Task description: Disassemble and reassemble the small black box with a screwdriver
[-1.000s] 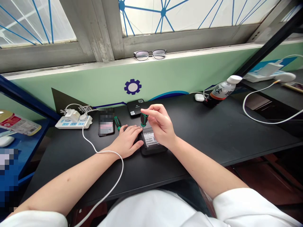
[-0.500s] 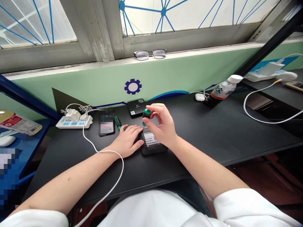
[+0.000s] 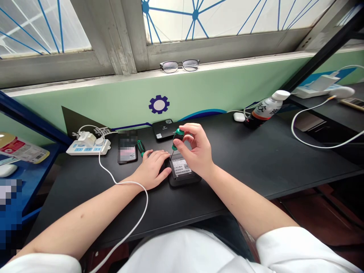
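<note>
My right hand (image 3: 197, 148) grips the green and black handle of a screwdriver (image 3: 178, 137) between thumb and fingers. Its thin shaft slants down to the far left corner of a black device (image 3: 185, 179), which lies on the desk with a white printed label (image 3: 181, 167) facing up. My left hand (image 3: 153, 169) rests with fingers stretched out against the device's left side. Just beyond its fingers lies a second green and black screwdriver (image 3: 141, 148). My right hand hides part of the device's far right side.
A phone (image 3: 127, 153) and a white power strip (image 3: 85, 148) lie to the left. A flat black box (image 3: 162, 130) is at the wall. A bottle (image 3: 265, 110) and a white earphone case (image 3: 239, 116) stand at the right back. A white cable (image 3: 144, 203) crosses my left wrist.
The screwdriver's handle has shifted slightly to the right and stands a little more tilted in my right hand. My left hand stays in place.
</note>
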A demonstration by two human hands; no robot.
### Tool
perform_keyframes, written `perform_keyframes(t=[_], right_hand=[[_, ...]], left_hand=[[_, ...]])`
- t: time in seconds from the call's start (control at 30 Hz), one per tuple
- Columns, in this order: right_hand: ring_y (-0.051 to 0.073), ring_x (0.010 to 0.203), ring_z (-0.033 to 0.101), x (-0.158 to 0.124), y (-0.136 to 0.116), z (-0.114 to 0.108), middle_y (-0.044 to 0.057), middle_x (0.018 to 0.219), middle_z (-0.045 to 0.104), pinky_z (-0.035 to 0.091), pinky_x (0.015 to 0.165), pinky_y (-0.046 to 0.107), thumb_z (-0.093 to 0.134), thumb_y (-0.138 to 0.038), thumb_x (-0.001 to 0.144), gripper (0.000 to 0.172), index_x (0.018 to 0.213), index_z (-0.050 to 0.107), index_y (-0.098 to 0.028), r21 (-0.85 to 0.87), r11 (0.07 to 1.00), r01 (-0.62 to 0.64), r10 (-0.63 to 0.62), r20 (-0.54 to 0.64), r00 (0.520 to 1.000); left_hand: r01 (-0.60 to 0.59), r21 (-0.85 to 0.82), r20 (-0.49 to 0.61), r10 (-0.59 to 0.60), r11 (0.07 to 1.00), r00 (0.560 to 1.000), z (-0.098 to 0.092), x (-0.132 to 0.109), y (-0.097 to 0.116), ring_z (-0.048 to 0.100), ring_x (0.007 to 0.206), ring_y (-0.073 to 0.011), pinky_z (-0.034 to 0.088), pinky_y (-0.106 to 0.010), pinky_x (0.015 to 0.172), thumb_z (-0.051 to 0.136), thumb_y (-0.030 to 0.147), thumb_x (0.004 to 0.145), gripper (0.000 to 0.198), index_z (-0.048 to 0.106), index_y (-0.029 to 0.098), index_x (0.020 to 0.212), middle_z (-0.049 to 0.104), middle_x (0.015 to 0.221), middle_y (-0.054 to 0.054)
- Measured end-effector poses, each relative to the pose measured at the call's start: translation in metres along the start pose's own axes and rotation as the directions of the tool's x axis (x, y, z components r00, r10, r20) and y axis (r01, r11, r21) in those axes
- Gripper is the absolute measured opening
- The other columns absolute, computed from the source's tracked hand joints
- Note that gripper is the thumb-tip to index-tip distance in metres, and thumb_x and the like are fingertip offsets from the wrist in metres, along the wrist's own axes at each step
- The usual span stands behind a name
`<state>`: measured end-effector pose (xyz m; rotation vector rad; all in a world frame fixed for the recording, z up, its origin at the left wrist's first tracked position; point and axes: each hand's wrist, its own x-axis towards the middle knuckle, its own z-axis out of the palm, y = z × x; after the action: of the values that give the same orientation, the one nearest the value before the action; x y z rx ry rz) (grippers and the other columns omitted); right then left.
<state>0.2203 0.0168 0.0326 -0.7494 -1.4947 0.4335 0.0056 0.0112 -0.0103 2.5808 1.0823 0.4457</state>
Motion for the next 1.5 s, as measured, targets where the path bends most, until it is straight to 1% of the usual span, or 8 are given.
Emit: perform_keyframes(t=[0.37, 0.47, 0.57, 0.7, 0.8, 0.93, 1.07, 1.5], right_hand=[[0.027, 0.126, 0.070, -0.0038, -0.0001, -0.0022, 0.011, 0.138, 0.072, 0.066, 0.094, 0.048, 0.053, -0.021, 0.106, 0.038, 0.140, 0.067, -0.031, 0.011, 0.999, 0.030, -0.032, 0.185, 0.982], [0.025, 0.109, 0.071, -0.0015, 0.0011, -0.0012, 0.010, 0.125, 0.069, 0.067, 0.083, 0.043, 0.075, -0.029, 0.097, 0.036, 0.133, 0.071, -0.032, -0.070, 0.992, 0.109, -0.099, 0.133, 0.986], [0.017, 0.086, 0.066, -0.0007, 0.0019, -0.0009, 0.005, 0.111, 0.064, 0.065, 0.073, 0.038, 0.078, -0.027, 0.096, 0.041, 0.135, 0.070, -0.035, -0.095, 0.989, 0.110, -0.100, 0.103, 0.990], [0.023, 0.109, 0.071, -0.0016, -0.0007, -0.0026, 0.009, 0.123, 0.070, 0.067, 0.084, 0.042, 0.059, -0.017, 0.100, 0.052, 0.150, 0.061, -0.034, -0.036, 0.999, 0.038, -0.033, 0.126, 0.991], [0.026, 0.120, 0.071, -0.0014, -0.0017, -0.0031, 0.010, 0.132, 0.071, 0.067, 0.090, 0.045, 0.055, -0.015, 0.102, 0.048, 0.146, 0.064, -0.033, -0.004, 0.999, 0.042, -0.041, 0.160, 0.986], [0.023, 0.104, 0.070, -0.0002, 0.0024, -0.0023, 0.008, 0.124, 0.065, 0.066, 0.081, 0.042, 0.074, -0.024, 0.097, 0.041, 0.136, 0.069, -0.033, -0.080, 0.991, 0.107, -0.095, 0.141, 0.985], [0.016, 0.084, 0.063, -0.0005, 0.0063, -0.0020, 0.005, 0.117, 0.062, 0.064, 0.074, 0.038, 0.073, -0.026, 0.099, 0.045, 0.142, 0.064, -0.035, -0.092, 0.992, 0.081, -0.067, 0.148, 0.987], [0.019, 0.093, 0.065, -0.0017, 0.0034, -0.0021, 0.006, 0.118, 0.063, 0.062, 0.074, 0.038, 0.074, -0.028, 0.098, 0.040, 0.136, 0.063, -0.034, -0.025, 0.999, 0.022, -0.020, 0.066, 0.998]], left_hand=[[0.001, 0.014, 0.011, -0.001, 1.000, 1.000, -0.0002, 0.0008, 0.0026, 0.055, 0.146, -0.0337, 0.026, -0.067, 0.127, 0.045, 0.041, 0.109, 0.043, 0.056, 0.021, 0.145, 0.065, 0.151, -0.018], [0.007, 0.016, 0.017, -0.007, 1.000, 1.000, -0.0008, 0.0011, 0.0026, 0.057, 0.144, -0.0339, 0.026, -0.067, 0.126, 0.045, 0.040, 0.109, 0.042, 0.057, 0.020, 0.143, 0.066, 0.149, -0.018], [0.006, 0.009, 0.018, -0.007, 1.000, 1.000, -0.0012, 0.0011, 0.0025, 0.057, 0.144, -0.0334, 0.026, -0.067, 0.127, 0.045, 0.040, 0.109, 0.042, 0.057, 0.021, 0.144, 0.065, 0.150, -0.017], [0.003, 0.002, 0.015, -0.003, 1.000, 1.000, -0.0008, 0.0015, 0.0021, 0.056, 0.146, -0.0333, 0.026, -0.066, 0.127, 0.046, 0.040, 0.108, 0.043, 0.056, 0.023, 0.146, 0.065, 0.151, -0.016], [0.004, 0.006, 0.015, -0.004, 1.000, 1.000, -0.0002, 0.0014, 0.0015, 0.055, 0.146, -0.0339, 0.026, -0.067, 0.127, 0.046, 0.040, 0.109, 0.043, 0.056, 0.022, 0.146, 0.065, 0.151, -0.017], [0.006, 0.010, 0.018, -0.007, 1.000, 1.000, 0.0000, 0.0009, 0.0014, 0.057, 0.143, -0.0344, 0.026, -0.068, 0.126, 0.046, 0.039, 0.108, 0.042, 0.057, 0.020, 0.144, 0.066, 0.149, -0.018], [0.007, 0.001, 0.012, -0.007, 1.000, 1.000, -0.0011, 0.0010, 0.0024, 0.057, 0.144, -0.0338, 0.025, -0.068, 0.127, 0.047, 0.037, 0.108, 0.042, 0.057, 0.023, 0.146, 0.065, 0.150, -0.016], [0.003, 0.008, -0.004, -0.003, 1.000, 1.000, 0.0024, 0.0001, -0.0003, 0.055, 0.147, -0.0339, 0.025, -0.067, 0.128, 0.046, 0.040, 0.108, 0.044, 0.056, 0.021, 0.147, 0.064, 0.151, -0.018]])
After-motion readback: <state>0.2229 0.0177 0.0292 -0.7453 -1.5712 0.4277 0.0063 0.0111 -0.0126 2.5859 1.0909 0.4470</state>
